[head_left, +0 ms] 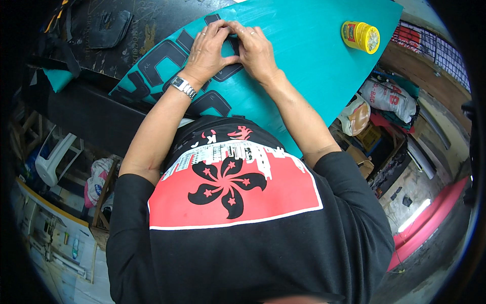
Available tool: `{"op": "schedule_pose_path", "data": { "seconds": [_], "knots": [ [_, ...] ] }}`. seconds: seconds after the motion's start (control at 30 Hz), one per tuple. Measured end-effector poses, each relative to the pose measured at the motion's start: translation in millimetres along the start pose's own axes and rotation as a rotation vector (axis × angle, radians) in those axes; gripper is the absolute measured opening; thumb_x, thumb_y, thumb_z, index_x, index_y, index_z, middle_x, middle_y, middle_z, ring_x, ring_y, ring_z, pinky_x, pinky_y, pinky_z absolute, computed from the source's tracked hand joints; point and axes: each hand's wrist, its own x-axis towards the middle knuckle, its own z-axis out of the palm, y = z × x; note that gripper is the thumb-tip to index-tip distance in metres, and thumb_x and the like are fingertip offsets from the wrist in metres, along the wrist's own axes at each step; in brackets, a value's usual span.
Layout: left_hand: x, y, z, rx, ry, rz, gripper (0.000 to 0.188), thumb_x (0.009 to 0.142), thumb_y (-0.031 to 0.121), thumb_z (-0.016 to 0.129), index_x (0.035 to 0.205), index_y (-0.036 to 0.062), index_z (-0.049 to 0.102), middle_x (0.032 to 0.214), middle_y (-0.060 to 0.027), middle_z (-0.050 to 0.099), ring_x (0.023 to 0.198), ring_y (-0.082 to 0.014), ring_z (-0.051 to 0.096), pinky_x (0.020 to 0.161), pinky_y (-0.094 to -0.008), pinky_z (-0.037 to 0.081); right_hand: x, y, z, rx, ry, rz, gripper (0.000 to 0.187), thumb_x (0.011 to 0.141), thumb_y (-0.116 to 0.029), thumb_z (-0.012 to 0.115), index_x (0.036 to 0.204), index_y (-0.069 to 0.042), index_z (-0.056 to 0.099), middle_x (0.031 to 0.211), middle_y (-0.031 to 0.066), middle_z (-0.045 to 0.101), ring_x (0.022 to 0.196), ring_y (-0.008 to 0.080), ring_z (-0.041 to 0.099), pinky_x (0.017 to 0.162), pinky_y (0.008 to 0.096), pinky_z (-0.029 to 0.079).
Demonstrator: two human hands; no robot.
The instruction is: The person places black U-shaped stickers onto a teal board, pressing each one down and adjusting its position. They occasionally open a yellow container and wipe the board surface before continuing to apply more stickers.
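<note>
Both my hands meet over a large teal sheet (309, 66), at the upper middle of the head view. My left hand (208, 53), with a metal watch at its wrist, curves round one side of a black cut-out piece (232, 46). Around the opposite side bends my right hand (256, 53). Thumbs and fingertips come together at the piece's edges, and the hands partly cover it. Several more flat black pieces lie on the sheet, among them an angular frame-shaped one (162, 57) to the left and a curved one (211, 103) nearer my body.
A yellow jar (360, 37) stands on the sheet at the right. On the dark table surface at the upper left lies a small stack of black pieces (110, 30). A white plastic chair (56, 159) is at the left, and filled sacks (387, 96) sit at the right.
</note>
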Motion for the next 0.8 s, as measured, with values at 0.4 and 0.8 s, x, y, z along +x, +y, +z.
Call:
{"op": "schedule_pose_path", "data": {
  "seconds": [0.4,0.8],
  "knots": [
    [-2.9,2.8,4.5,0.03,0.041,-0.001,0.051,0.066,0.023,0.088,0.112,0.0206,0.067,0.125,-0.0024,0.058,0.115,-0.0249,0.056,0.096,-0.0419,0.046,-11.7,-40.2,-41.5,0.33,-0.227,0.3,0.065,0.084,0.009,0.06,0.143,-0.006,0.037,0.104,0.0226,0.065,0.096,0.041,0.064,0.083,0.0513,0.052],
    [9.4,13.0,1.4,0.062,-0.161,-0.005,0.019,0.075,0.026,0.083,0.088,0.0161,0.074,0.092,0.002,0.065,0.094,-0.0211,0.059,0.085,-0.0392,0.041,-36.4,10.6,-24.8,0.369,-0.036,0.369,0.091,0.08,0.005,0.072,0.158,-0.016,0.03,0.118,0.0101,0.066,0.106,0.0224,0.063,0.09,0.0349,0.052]
  ]
}}
